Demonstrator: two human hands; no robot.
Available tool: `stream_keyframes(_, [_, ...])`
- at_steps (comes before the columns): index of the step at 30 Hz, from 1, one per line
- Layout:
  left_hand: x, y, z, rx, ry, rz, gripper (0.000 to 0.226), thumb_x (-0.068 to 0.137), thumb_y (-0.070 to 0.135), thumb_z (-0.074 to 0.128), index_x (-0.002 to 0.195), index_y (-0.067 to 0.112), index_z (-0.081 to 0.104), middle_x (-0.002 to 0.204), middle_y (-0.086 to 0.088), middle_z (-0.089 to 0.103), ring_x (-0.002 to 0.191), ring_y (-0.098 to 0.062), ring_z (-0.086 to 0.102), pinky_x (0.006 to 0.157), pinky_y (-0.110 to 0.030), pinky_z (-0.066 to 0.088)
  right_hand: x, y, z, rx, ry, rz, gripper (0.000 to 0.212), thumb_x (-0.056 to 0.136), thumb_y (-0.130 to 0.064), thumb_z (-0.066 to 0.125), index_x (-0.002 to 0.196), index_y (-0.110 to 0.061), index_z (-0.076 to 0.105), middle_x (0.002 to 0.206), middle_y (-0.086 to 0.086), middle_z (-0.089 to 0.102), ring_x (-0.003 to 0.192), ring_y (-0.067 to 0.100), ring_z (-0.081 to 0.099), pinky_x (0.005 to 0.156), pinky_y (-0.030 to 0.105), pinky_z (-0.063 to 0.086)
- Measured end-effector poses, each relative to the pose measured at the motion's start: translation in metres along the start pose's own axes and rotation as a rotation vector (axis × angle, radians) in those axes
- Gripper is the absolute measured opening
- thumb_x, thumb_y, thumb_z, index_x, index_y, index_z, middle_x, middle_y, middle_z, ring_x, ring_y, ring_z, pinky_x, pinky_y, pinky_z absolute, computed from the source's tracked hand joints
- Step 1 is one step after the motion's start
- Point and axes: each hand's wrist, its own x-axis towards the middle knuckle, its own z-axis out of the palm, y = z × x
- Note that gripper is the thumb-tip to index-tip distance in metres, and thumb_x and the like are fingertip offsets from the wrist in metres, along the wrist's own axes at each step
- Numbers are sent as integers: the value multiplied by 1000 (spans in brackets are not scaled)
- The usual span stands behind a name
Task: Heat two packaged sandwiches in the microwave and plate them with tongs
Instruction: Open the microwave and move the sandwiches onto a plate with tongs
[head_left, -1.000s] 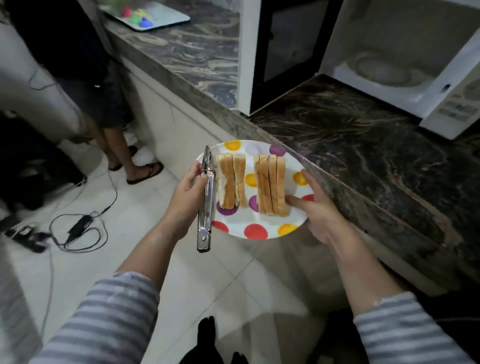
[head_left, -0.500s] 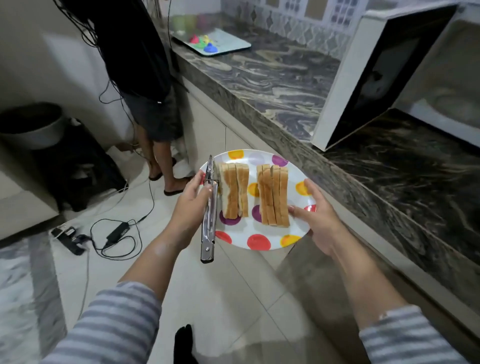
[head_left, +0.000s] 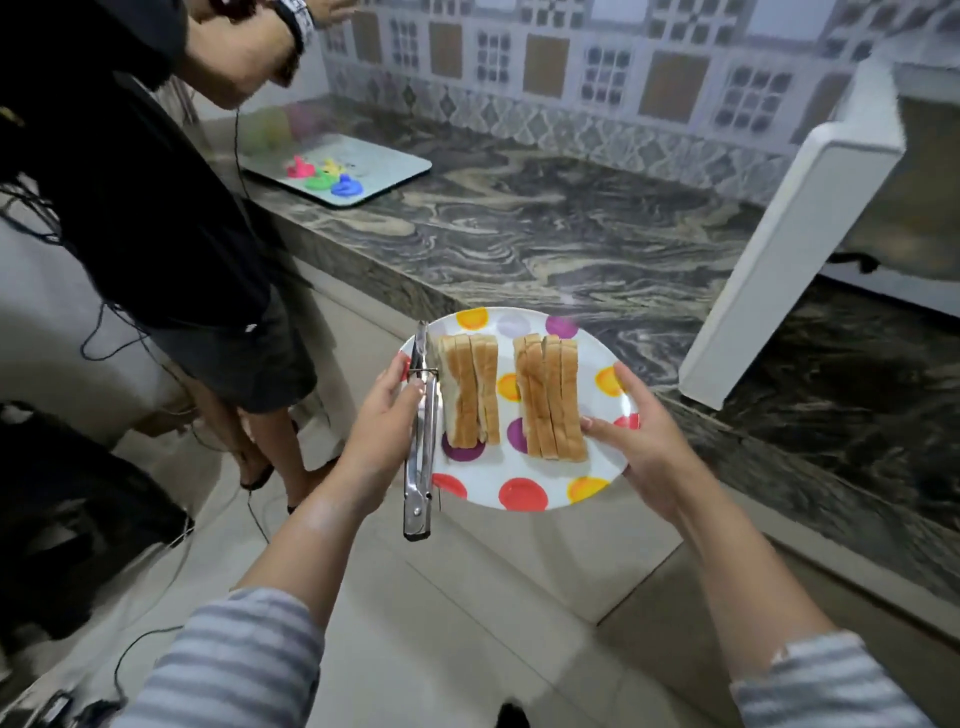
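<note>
**Desk:** Where is the food, and how many pieces?

**Photographer:** Two sliced white-bread sandwiches, a left sandwich (head_left: 470, 389) and a right sandwich (head_left: 550, 397), stand on edge on one round white plate with coloured polka dots (head_left: 483, 478). They are side by side and apart. The plate is held in the air over the tiled floor, just beside the edge of the dark veined marble counter (head_left: 545, 244).

**Desk:** Which way do they run?

**Photographer:** Both long axes point away from the wearer toward the counter, parallel to each other. One pair of steel tongs (head_left: 421, 441) lies the same way along the plate's left rim, with the tips far and the hinge end hanging over the near rim.

**Desk:** And the hands?

**Photographer:** Two, both gripping. The left hand (head_left: 384, 421) pinches the tongs against the rim. The right hand (head_left: 639, 441) holds the right rim, thumb on top beside the right sandwich.

**Desk:** Anything else?

**Photographer:** The open white microwave door (head_left: 789, 249) is at right. A person in black (head_left: 156, 208) stands at left.
</note>
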Motion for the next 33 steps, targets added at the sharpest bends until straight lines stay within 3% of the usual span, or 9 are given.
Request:
stream_keyframes(4, [74, 3, 0, 23, -72, 12, 50, 92, 40, 48, 140, 43, 38, 141, 6, 51, 125, -18, 52, 105, -46, 42, 48, -18, 4, -37, 51, -78, 59, 85, 12, 61, 109, -41, 52, 101, -4, 67, 79, 5, 70, 66, 26, 59])
stream_keyframes(7, [127, 16, 13, 14, -75, 48, 47, 98, 27, 45, 144, 31, 38, 143, 8, 48, 127, -11, 49, 110, -37, 37, 87, -33, 2, -60, 123, -108, 62, 86, 13, 59, 119, -38, 42, 95, -12, 60, 65, -10, 64, 55, 10, 50])
stream_keyframes(10, [174, 28, 27, -23, -97, 56, 47, 100, 18, 43, 146, 23, 37, 146, 11, 41, 126, -4, 46, 103, -21, 36, 128, -39, -4, -77, 173, -113, 58, 84, 10, 63, 115, -37, 47, 98, -13, 64, 72, -9, 65, 61, 12, 52])
stream_keyframes(15, [250, 36, 53, -34, -139, 53, 47, 100, 17, 43, 146, 21, 36, 132, 15, 47, 100, 7, 52, 64, 4, 38, 192, -45, -16, -80, 279, -77, 72, 87, -3, 67, 144, -31, 34, 117, -6, 61, 93, 2, 61, 62, 15, 53])
stream_keyframes(18, [292, 41, 70, -11, -191, 49, 50, 100, 17, 42, 149, 19, 29, 144, 11, 40, 114, 1, 44, 61, 5, 38, 226, -46, -23, -154, 357, -56, 73, 90, -9, 65, 149, -28, 28, 130, -2, 55, 104, 11, 59, 71, 19, 50])
stream_keyframes(22, [353, 45, 91, 98, -265, 89, 64, 100, 23, 44, 153, 21, 9, 153, 7, 26, 135, -7, 32, 107, -18, 29, 270, -40, -37, -323, 493, -8, 82, 82, -40, 70, 150, -37, 23, 142, -1, 49, 124, 18, 51, 99, 37, 46])
stream_keyframes(25, [395, 44, 106, 219, -290, 120, 67, 99, 27, 46, 153, 17, 7, 155, 1, 24, 141, -14, 25, 108, -21, 19, 300, -32, -50, -488, 561, 83, 96, 64, -73, 61, 146, -53, 14, 155, 0, 32, 142, 23, 30, 112, 50, 32])
stream_keyframes(30, [445, 34, 131, 407, -386, 141, 72, 87, 53, 41, 151, 28, 18, 152, 3, 35, 142, -16, 27, 117, -55, -1, 320, -42, -54, -730, 605, 258, 78, 93, -52, 50, 152, -38, 1, 161, 12, -1, 148, 25, -11, 114, 50, -12])
stream_keyframes(33, [455, 29, 143, 539, -380, 136, 62, 98, 38, 37, 152, 19, 14, 154, 0, 30, 146, -11, 11, 110, -45, -23, 324, -46, -58, -830, 599, 300, 74, 96, -51, 44, 153, -34, 0, 161, 11, 0, 147, 23, -16, 113, 50, -19])
